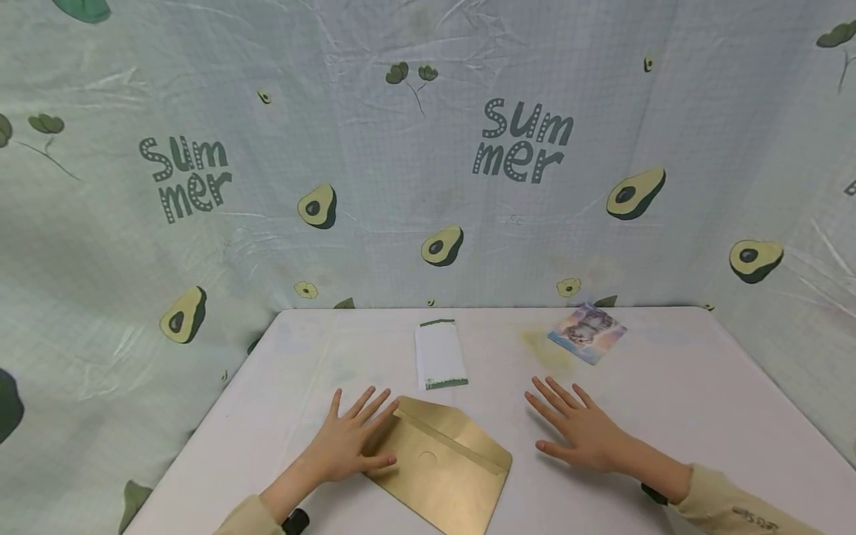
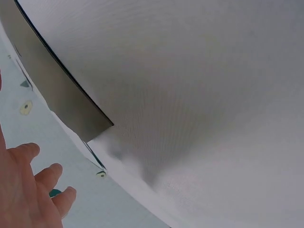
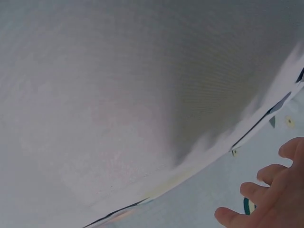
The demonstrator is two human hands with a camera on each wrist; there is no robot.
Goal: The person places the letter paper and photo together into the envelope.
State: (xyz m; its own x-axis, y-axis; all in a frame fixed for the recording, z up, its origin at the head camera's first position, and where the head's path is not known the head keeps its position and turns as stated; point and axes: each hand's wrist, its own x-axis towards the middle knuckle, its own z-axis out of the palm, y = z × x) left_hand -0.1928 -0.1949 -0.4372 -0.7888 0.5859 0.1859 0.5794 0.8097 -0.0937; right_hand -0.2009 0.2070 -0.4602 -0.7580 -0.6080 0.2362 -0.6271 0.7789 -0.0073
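Note:
A gold envelope (image 1: 441, 475) lies on the white table with its pointed flap raised away from the body, toward the back. My left hand (image 1: 348, 446), fingers spread, hovers over the envelope's left corner and holds nothing. In the left wrist view, the envelope (image 2: 57, 80) shows as a flat strip on the table, apart from the fingers (image 2: 50, 175). To the right of the envelope my right hand (image 1: 585, 435) is held above the table, fingers spread and nothing in them. The right wrist view shows its fingers (image 3: 254, 192) over bare tabletop.
Behind the envelope lies a white folded paper (image 1: 441, 355) with green edges. A colourful picture card (image 1: 588, 332) rests near the table's back right edge. Around the table (image 1: 675, 386) hangs a pale curtain (image 1: 388, 148) printed with avocados.

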